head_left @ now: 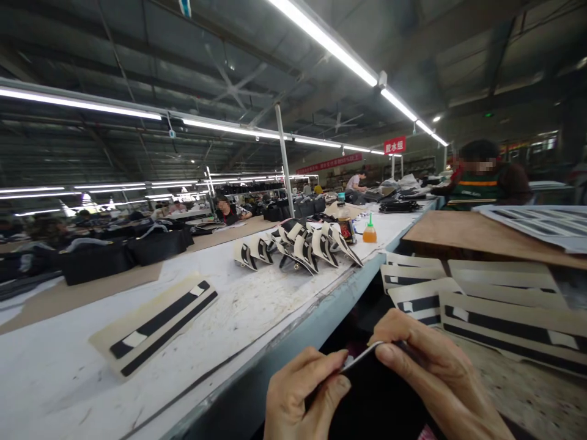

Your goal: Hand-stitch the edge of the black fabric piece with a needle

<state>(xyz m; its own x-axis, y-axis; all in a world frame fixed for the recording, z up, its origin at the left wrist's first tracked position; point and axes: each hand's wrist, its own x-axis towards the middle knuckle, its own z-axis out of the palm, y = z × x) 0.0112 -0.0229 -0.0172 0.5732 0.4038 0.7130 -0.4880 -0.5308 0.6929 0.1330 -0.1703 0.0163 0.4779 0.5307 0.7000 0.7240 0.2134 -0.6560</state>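
Note:
My left hand (300,397) and my right hand (431,366) are at the bottom of the view, below the table edge. Both pinch the top edge of a flat black piece (376,403) with a pale rim; thumbs and fingers are closed on it. To the left, on the white worktable (257,299), lies a beige strip with black bands (156,327). Further back stands a row of curved black-and-cream pieces (298,244).
Several beige strips with black bands (477,299) lie on a lower surface to the right, under a brown board (477,235). An orange glue bottle (369,232) stands on the table. A person in a green vest (481,180) sits at the far right; other workers sit further back.

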